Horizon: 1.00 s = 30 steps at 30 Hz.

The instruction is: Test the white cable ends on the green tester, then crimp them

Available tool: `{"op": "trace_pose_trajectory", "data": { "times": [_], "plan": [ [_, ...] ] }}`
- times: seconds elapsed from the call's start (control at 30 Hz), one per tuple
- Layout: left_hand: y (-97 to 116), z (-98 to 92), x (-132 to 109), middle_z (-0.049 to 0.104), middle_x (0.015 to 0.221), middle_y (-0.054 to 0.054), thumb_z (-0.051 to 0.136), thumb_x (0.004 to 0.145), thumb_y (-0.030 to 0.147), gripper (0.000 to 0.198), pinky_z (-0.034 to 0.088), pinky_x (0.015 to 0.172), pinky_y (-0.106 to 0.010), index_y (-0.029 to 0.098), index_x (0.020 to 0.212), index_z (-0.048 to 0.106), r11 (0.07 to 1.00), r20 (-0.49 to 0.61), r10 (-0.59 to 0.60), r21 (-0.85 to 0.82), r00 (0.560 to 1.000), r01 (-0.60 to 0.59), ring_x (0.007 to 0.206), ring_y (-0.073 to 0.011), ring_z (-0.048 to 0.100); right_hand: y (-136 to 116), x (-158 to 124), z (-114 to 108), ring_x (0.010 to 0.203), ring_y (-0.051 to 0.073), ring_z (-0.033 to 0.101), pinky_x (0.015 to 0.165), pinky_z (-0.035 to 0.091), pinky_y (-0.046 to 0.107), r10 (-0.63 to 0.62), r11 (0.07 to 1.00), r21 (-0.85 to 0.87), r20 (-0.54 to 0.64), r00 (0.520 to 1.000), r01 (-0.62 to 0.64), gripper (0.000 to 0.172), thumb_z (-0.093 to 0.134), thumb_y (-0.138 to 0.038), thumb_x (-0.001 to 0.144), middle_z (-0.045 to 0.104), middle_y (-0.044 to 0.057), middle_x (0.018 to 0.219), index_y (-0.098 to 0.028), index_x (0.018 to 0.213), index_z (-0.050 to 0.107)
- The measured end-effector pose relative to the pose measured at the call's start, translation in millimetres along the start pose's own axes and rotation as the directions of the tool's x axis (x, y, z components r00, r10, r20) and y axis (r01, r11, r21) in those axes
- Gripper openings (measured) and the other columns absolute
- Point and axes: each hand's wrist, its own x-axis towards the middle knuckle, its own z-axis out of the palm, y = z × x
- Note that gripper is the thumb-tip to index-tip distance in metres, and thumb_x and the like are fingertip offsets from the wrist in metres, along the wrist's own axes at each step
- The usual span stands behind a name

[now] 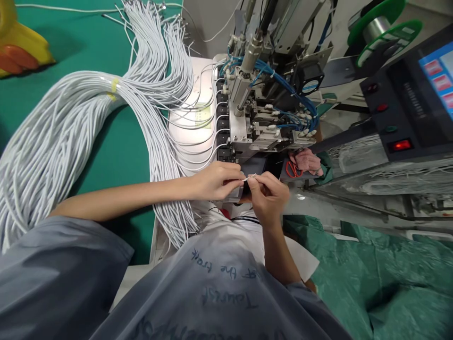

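Between my two hands, in front of my body, is the end of a thin white cable (249, 178). My left hand (221, 181) pinches it between thumb and fingers, its forearm lying across a bundle of white cables (157, 156). My right hand (267, 191) is closed on the cable's tip, where thin wire ends show. Just beyond my hands is a row of black clamps (223, 138) on a machine (244, 106). Several white cables run from the bundle into these clamps.
A larger bundle tied with yellow tape (113, 86) covers much of the green table (106, 156). A yellow object (21, 42) stands at the far left. To the right are a control box (406, 99), a green wire spool (377, 30), red-handled scissors (292, 169) and green sheeting (382, 274).
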Motion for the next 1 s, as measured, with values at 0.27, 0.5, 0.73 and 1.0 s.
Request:
{"op": "trace_pose_trajectory", "data": {
  "times": [0.27,0.5,0.73,1.0],
  "plan": [
    [-5.0,1.3,-0.7,0.058,0.067,-0.004,0.045,0.095,0.017,0.028,0.039,0.054,-0.021,0.012,0.084,0.07,0.992,0.004,-0.053,0.112,0.999,0.052,0.06,-0.0109,0.053,0.5,10.4,0.6,0.05,0.007,0.034,0.047,0.025,0.025,-0.06,0.998,-0.007,0.049,0.997,0.061,0.021,0.061,-0.019,0.085,0.038,-0.005,0.054,-0.016,0.064,0.063],
    [-3.3,7.4,0.0,0.053,0.06,0.0,0.058,0.09,0.013,0.018,0.038,0.052,-0.019,0.01,0.077,0.071,0.993,-0.133,-0.067,-0.103,0.989,0.053,0.055,-0.0082,0.048,1.7,1.6,16.1,0.048,0.008,0.041,0.046,0.032,0.024,-0.126,0.992,-0.031,-0.166,0.978,0.122,0.013,0.066,-0.017,0.083,0.047,-0.004,0.053,-0.018,0.071,0.07],
    [-2.6,4.6,1.1,0.057,0.059,-0.001,0.06,0.09,0.017,0.016,0.04,0.051,-0.017,0.011,0.083,0.072,0.992,-0.167,-0.013,-0.126,0.986,-0.008,0.052,-0.0076,0.052,-2.7,4.5,15.1,0.049,0.009,0.046,0.045,0.035,0.024,-0.145,0.989,0.018,-0.158,0.977,0.15,0.013,0.068,-0.015,0.082,0.06,-0.002,0.056,-0.019,0.069,0.07],
    [-11.0,-5.9,2.5,0.058,0.064,-0.003,0.042,0.097,0.014,0.03,0.035,0.047,-0.023,0.01,0.082,0.068,0.861,0.005,0.199,0.477,0.98,-0.177,0.052,-0.0103,0.049,-2.5,8.5,9.2,0.049,0.007,0.043,0.046,0.032,0.023,-0.307,0.926,-0.249,-0.061,0.95,0.284,0.011,0.066,-0.01,0.083,0.054,-0.003,0.057,-0.017,0.074,0.067]
  ]
}}
